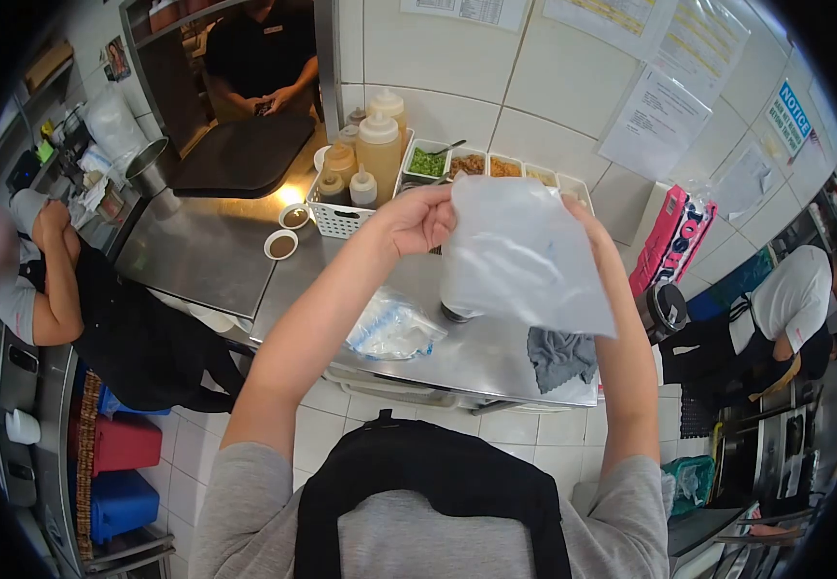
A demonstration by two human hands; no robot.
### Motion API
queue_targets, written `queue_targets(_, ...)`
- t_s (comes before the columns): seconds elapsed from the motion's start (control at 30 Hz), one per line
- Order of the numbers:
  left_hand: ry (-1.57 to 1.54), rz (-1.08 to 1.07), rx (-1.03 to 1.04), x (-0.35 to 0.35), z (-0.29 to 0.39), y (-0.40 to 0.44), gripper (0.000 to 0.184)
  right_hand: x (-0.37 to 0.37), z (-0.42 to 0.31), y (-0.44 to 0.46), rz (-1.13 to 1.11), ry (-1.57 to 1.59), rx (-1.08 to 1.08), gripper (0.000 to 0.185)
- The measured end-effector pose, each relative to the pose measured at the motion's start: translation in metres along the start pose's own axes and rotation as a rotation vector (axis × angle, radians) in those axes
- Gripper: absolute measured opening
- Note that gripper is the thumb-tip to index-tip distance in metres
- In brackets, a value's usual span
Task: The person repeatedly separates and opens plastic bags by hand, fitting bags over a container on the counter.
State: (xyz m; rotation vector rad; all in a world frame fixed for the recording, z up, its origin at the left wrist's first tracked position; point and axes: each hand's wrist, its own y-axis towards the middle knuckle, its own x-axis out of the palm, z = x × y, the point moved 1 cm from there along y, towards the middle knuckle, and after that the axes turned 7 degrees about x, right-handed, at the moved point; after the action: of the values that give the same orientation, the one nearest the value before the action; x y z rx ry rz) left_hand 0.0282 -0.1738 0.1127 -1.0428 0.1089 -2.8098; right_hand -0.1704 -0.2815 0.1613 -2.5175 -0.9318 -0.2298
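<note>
Up in front of me, a translucent white plastic bag (530,261) hangs spread between my two hands, flat and tilted. My left hand (423,219) pinches its upper left corner, fingers curled. At its upper right edge is my right hand (581,217), mostly hidden behind the plastic, with its fingertips out of sight. Below on the steel counter (418,372) lies a crumpled clear plastic packet (394,326) with blue print. A grey cloth (560,357) is bunched near the counter's front edge. Something dark and round shows partly under the bag.
Squeeze bottles (377,145) stand in a white basket (341,220). Behind the bag are tubs of chopped toppings (428,161). Two small sauce bowls (281,244) and a dark tray (245,154) sit left. A pink packet (671,236) leans right. Co-workers stand left, right and behind the pass.
</note>
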Motion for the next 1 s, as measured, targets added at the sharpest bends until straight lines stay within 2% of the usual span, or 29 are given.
queue_targets(0.03,-0.178,-0.103,-0.063,-0.004,-0.004,0.004,0.016,0.002,0.002,-0.002,-0.059,0.060,0.034,0.020)
queue_targets(0.07,-0.179,-0.106,-0.070,-0.010,-0.009,0.007,0.016,0.005,0.004,-0.003,-0.053,0.064,0.035,0.020)
queue_targets(0.13,-0.387,0.025,-0.150,-0.018,-0.021,0.003,0.016,0.017,0.009,-0.004,-0.014,0.051,0.029,0.015)
queue_targets(0.17,-0.385,0.024,-0.159,-0.022,-0.027,0.002,0.016,0.002,0.016,0.010,-0.008,0.056,0.030,0.015)
queue_targets(0.23,-0.409,-0.051,-0.198,-0.031,-0.041,0.004,0.014,-0.034,0.034,0.050,-0.304,-0.037,0.233,0.009)
queue_targets(0.27,-0.406,-0.054,-0.205,-0.035,-0.049,0.003,0.014,-0.033,0.036,0.047,-0.298,-0.032,0.231,0.009)
queue_targets(0.33,-0.222,-0.105,-0.082,-0.039,-0.064,-0.002,0.012,-0.027,0.043,0.042,-0.241,-0.059,0.230,0.003)
queue_targets(0.37,-0.110,-0.032,-0.049,-0.037,-0.069,-0.005,0.013,-0.029,0.053,0.049,-0.150,-0.183,0.187,0.004)
queue_targets(0.4,-0.111,-0.033,-0.056,-0.037,-0.075,-0.006,0.013,-0.031,0.065,0.054,-0.145,-0.180,0.190,0.004)
queue_targets(0.47,0.177,0.153,-0.031,-0.045,-0.091,-0.005,0.014,-0.039,0.089,0.061,-0.024,-0.186,0.211,0.004)
queue_targets(0.5,0.177,0.150,-0.031,-0.048,-0.099,-0.004,0.014,-0.043,0.102,0.062,-0.009,-0.220,0.203,0.005)
queue_targets(0.6,0.272,0.158,-0.005,-0.060,-0.115,-0.002,0.016,-0.045,0.139,0.059,0.057,-0.037,0.198,0.007)
queue_targets(0.7,0.308,0.159,0.000,-0.065,-0.109,-0.002,0.016,-0.044,0.144,0.046,0.033,-0.089,0.159,0.009)
queue_targets(0.83,0.544,0.140,0.028,-0.063,-0.091,0.011,0.011,-0.041,0.127,0.035,0.043,-0.295,0.094,0.013)
queue_targets(0.93,0.682,0.131,0.026,-0.062,-0.091,0.025,0.012,-0.038,0.128,0.045,-0.015,-0.155,0.141,0.015)
queue_targets(1.0,0.659,0.094,-0.102,-0.062,-0.094,0.030,0.021,-0.047,0.147,0.063,-0.052,-0.032,0.171,0.015)
